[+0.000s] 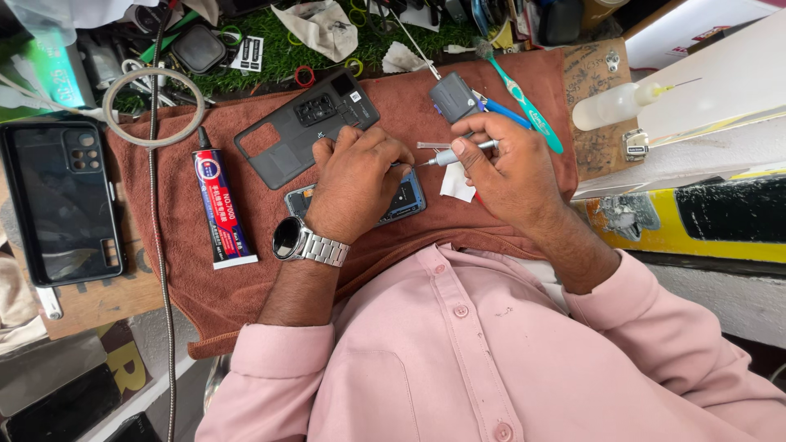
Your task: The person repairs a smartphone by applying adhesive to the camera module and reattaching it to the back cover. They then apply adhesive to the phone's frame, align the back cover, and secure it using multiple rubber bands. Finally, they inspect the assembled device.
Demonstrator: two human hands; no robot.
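Clearly a bench scene, set out by its parts:

Opened phone: lies flat on the brown towel, mostly hidden under the left hand; only its blue edge and dark inner parts show.
Left hand: palm down, fingers curled over the phone and pressing it to the cloth.
Right hand: fingers closed in a pen-like pinch on a slim silver screwdriver, its tip pointing at the phone's exposed edge.
Handling of the phone: probably light, stiff and thin; with the back off, the inner parts look fragile, so the frame edges seem the safest place to hold, not the open middle.
Handling of the tool: likely light and smooth, best gripped low near the tip for control.
Back cover: dark grey, lying apart just above the left hand.
Glue tube: on the towel, left of the wristwatch.
Toothbrush: teal, beyond the right hand.
Squeeze bottle: white, on the right-hand ledge.
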